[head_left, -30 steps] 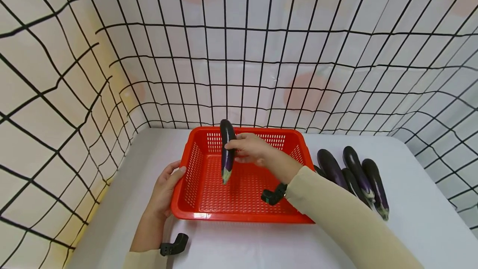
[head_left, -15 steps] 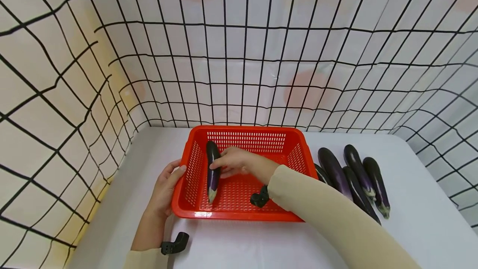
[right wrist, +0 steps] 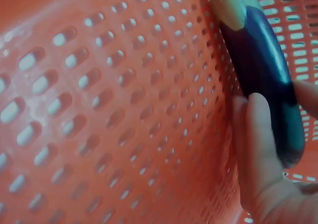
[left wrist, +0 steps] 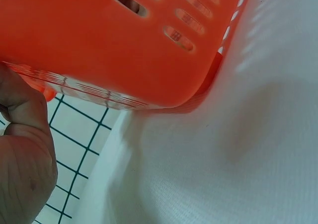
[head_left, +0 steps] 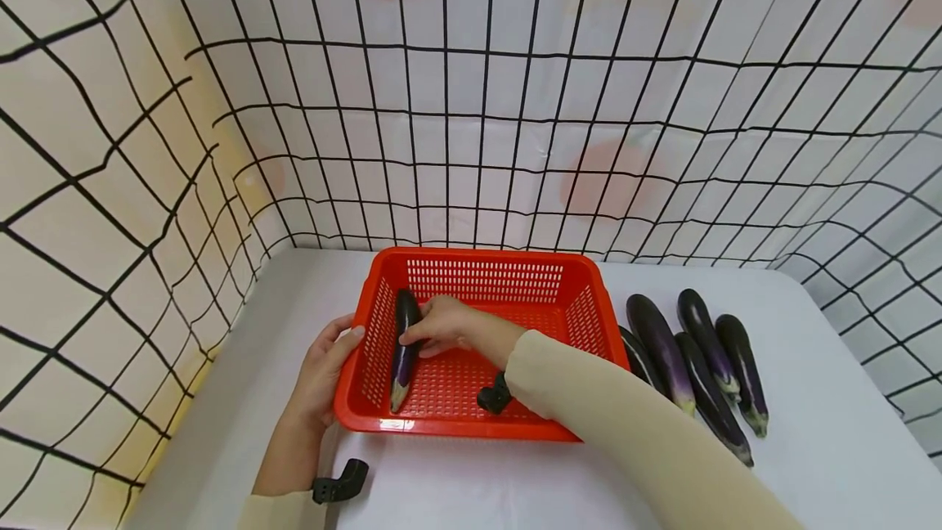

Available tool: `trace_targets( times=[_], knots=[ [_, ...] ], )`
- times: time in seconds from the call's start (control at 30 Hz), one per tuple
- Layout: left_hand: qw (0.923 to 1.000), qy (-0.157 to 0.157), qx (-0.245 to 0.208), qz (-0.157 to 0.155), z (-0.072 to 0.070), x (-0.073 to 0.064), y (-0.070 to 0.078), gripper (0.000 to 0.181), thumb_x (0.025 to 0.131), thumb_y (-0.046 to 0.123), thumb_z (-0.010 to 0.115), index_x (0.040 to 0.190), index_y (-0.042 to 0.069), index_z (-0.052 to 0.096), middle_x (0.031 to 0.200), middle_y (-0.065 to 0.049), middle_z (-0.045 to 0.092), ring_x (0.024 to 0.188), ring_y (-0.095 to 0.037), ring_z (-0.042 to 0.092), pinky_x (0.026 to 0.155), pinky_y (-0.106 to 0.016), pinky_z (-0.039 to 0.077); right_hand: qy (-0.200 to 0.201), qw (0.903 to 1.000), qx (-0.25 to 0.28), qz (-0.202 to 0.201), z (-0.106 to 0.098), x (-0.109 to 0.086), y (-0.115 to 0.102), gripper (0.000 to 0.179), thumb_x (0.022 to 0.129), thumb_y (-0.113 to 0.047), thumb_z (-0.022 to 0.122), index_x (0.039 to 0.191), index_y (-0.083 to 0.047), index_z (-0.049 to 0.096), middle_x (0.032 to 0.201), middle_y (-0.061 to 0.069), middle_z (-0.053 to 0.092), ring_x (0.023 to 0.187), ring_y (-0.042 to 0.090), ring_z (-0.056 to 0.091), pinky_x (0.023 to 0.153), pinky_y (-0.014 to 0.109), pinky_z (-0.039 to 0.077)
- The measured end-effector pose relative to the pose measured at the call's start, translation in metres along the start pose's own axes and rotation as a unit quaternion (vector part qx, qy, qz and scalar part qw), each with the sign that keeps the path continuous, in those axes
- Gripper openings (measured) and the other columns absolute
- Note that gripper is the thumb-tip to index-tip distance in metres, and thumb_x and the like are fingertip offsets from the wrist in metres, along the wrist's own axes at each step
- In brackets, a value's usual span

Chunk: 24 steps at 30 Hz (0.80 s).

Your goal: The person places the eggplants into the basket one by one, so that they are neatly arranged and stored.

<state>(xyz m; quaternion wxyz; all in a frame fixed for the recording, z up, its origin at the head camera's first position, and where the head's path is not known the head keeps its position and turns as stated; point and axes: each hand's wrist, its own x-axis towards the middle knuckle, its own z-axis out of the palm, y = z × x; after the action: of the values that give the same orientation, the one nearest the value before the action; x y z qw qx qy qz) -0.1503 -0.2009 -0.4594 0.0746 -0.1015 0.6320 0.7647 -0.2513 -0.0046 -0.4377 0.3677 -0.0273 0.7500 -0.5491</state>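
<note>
A dark purple eggplant (head_left: 403,362) with a pale green stem end lies lengthwise along the left inside wall of the red plastic basket (head_left: 471,429). My right hand (head_left: 445,324) grips it around the middle, thumb on one side and fingers on the other. In the right wrist view the eggplant (right wrist: 263,60) shows close to the perforated basket floor, between thumb and fingers of the hand (right wrist: 268,179). My left hand (head_left: 324,370) holds the basket's left rim, thumb over the top. The left wrist view shows that hand (left wrist: 25,149) beside the basket's outer wall (left wrist: 124,40).
Several more eggplants (head_left: 662,342) lie in a group on the white table (head_left: 817,432), right of the basket and partly behind my right sleeve (head_left: 589,391). A black wire grid (head_left: 482,129) stands along the back, left and right sides.
My right hand has carried the eggplant left and down, from above the basket's middle to its left wall. The left hand has stayed at the rim.
</note>
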Motion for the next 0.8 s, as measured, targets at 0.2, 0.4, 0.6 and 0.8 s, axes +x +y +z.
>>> trace_targets(
  times=[0.2, 0.4, 0.6, 0.8],
  knots=[
    [0.9998, -0.01, 0.003, 0.016, -0.0007, -0.0002, -0.0002, 0.044, 0.105, 0.035, 0.056, 0.143, 0.017, 0.043, 0.121, -0.007, 0.068, 0.102, -0.024, 0.075, 0.086, -0.044, 0.063, 0.03, 0.9992, -0.025, 0.005, 0.0023, -0.0032, 0.0005, 0.046, 0.084, -0.008, 0.082, 0.118, 0.006, 0.055, 0.099, 0.02, 0.072, 0.079, 0.028, 0.077, 0.074, 0.038, 0.066],
    [0.9998, -0.01, 0.002, 0.017, 0.0001, -0.0001, 0.0007, 0.045, 0.105, 0.036, 0.055, 0.143, 0.016, 0.043, 0.12, -0.007, 0.068, 0.101, -0.024, 0.076, 0.086, -0.045, 0.063, 0.043, 0.998, -0.045, -0.012, 0.0005, -0.0054, 0.0002, 0.059, 0.083, -0.008, 0.083, 0.129, 0.009, 0.05, 0.107, 0.023, 0.069, 0.091, 0.037, 0.077, 0.076, 0.041, 0.066],
    [0.9997, -0.014, -0.008, 0.021, 0.0005, 0.001, 0.0017, 0.044, 0.106, 0.033, 0.054, 0.143, 0.013, 0.042, 0.116, -0.005, 0.07, 0.099, -0.022, 0.076, 0.085, -0.041, 0.064, 0.03, 0.9989, -0.032, -0.015, 0.0009, -0.0042, -0.0002, 0.064, 0.084, -0.007, 0.082, 0.134, 0.009, 0.046, 0.109, 0.025, 0.068, 0.091, 0.038, 0.077, 0.076, 0.041, 0.065],
    [0.9997, -0.011, -0.002, 0.021, 0.0018, 0.0001, 0.0, 0.043, 0.106, 0.032, 0.053, 0.143, 0.013, 0.042, 0.117, -0.006, 0.069, 0.099, -0.022, 0.075, 0.084, -0.04, 0.064, 0.031, 0.999, -0.031, -0.006, 0.0017, -0.0038, 0.0016, 0.068, 0.084, -0.008, 0.082, 0.138, 0.008, 0.045, 0.106, 0.023, 0.068, 0.089, 0.037, 0.077, 0.072, 0.041, 0.066]
  ],
)
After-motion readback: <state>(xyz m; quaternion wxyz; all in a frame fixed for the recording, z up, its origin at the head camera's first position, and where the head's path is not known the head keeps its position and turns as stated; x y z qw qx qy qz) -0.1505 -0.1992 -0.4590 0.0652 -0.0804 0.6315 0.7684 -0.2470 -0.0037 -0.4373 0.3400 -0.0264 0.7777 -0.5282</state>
